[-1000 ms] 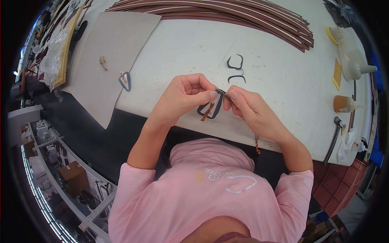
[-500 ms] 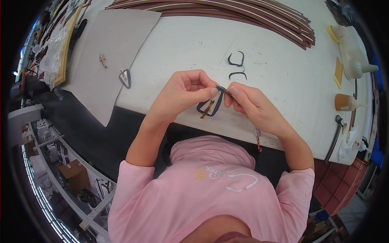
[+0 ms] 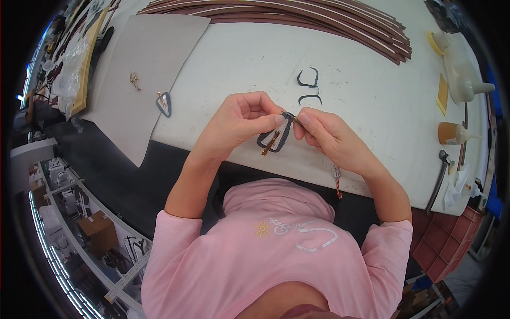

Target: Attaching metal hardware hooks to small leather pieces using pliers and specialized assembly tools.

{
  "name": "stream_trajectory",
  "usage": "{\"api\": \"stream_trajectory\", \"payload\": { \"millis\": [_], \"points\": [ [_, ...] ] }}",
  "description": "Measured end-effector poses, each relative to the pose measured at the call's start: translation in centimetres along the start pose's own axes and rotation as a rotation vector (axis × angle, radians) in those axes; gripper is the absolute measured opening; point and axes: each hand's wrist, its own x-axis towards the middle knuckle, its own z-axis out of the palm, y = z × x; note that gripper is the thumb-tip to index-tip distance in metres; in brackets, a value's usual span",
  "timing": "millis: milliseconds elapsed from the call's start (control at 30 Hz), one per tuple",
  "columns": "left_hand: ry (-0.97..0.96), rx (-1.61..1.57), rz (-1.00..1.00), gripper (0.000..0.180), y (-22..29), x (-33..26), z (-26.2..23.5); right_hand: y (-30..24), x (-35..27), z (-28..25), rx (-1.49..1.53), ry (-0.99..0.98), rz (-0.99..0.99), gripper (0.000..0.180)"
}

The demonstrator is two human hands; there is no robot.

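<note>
Above the table's front edge, my left hand (image 3: 241,125) pinches the narrow top of a dark triangular loop (image 3: 283,139) between thumb and finger. A gold metal fitting (image 3: 270,144) hangs inside the loop, pointing down. My right hand (image 3: 322,130) is closed beside it, thumb and fingertips pressed on a thin dark end at the loop's top; the fingers partly hide that end. Beyond my hands lie two curved dark strips (image 3: 310,100). A similar loop with a gold fitting (image 3: 164,104) rests at the left, by the edge of a grey sheet.
On the grey sheet (image 3: 154,53) sits a small heap of gold fittings (image 3: 134,81). Long brown strips (image 3: 297,21) are stacked at the far side. Along the right stand a white bottle (image 3: 461,69), an amber glue bottle (image 3: 451,133) and a hammer (image 3: 439,178).
My hands stay almost in place. The thin dark end between my right fingers has shifted slightly and shows less. The table things have not moved.
</note>
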Motion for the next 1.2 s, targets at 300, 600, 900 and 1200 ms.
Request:
{"api": "stream_trajectory", "payload": {
  "millis": [300,600,900,1200],
  "points": [
    [-0.058,0.038,-0.045,0.012,0.0,0.5,-0.8,-0.4,0.1,-0.7,-0.001,-0.061,0.073,0.038],
    [-0.104,0.125,-0.116,0.01,1.3,0.7,-1.2,-0.8,0.1,-1.0,-0.016,-0.082,0.073,0.037],
    [-0.185,0.247,-0.104,0.011,2.4,0.7,-1.8,-0.4,-0.1,-1.1,-0.149,-0.062,0.022,0.034],
    [-0.232,0.327,-0.056,0.011,4.7,0.9,-1.9,-1.3,-0.5,-0.5,-0.079,0.23,-0.136,0.02]
  ]
}}
